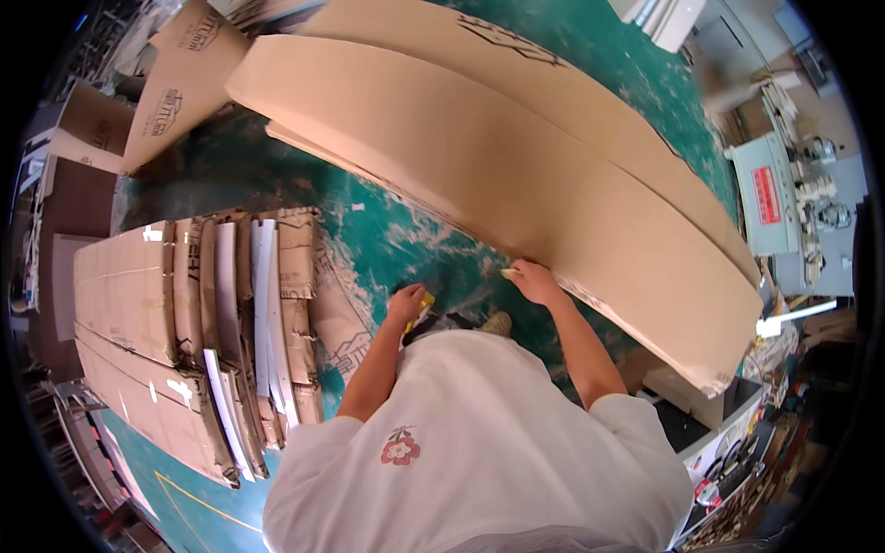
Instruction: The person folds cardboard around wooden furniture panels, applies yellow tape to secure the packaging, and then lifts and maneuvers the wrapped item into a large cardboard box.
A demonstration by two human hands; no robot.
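My left hand (406,302) is closed round a yellow object (424,306), whose kind I cannot make out, low in front of my body. To the right, my right hand (535,280) is closed beside the lower edge of a large cardboard sheet (516,175). A small pale yellow piece (510,273) pokes out from its fingertips. The cardboard sheet is long and brown and spans the view from upper left to lower right. Behind it runs another cardboard panel (590,111) with dark printing.
Stacked flat cartons (124,341) with white strips (265,313) among them stand at the left. More cardboard panels (171,106) lean at the upper left. A pale green machine (763,184) stands at the far right, over a green floor (369,249) with scattered dust.
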